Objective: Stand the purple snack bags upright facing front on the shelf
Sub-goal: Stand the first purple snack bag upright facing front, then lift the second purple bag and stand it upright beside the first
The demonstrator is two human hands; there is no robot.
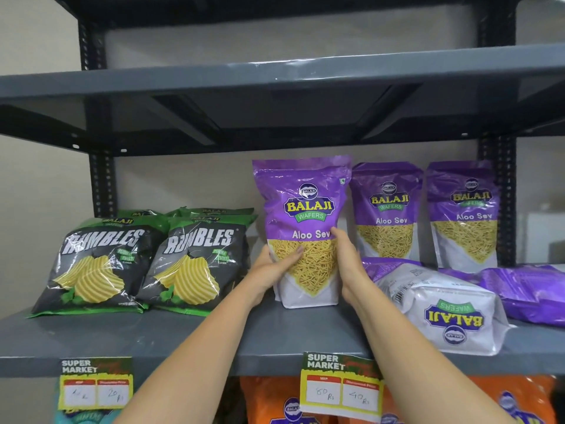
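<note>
A purple Aloo Sev bag [304,209] stands upright, label forward, on the grey shelf [183,341]. My left hand [272,267] grips its lower left side and my right hand [348,264] its lower right side. Two more purple bags [386,209] [463,212] stand upright behind, to the right. In front of them a purple bag [437,304] lies flat with its label upside down, and another purple bag [526,289] lies flat at the far right, partly cut off by the frame.
Black and green Rumbles chip bags [94,264] [195,264] lean at the shelf's left, with more behind. Price tags [96,384] [341,387] hang on the front edge. An upper shelf [275,78] sits overhead. Orange bags [269,399] fill the shelf below.
</note>
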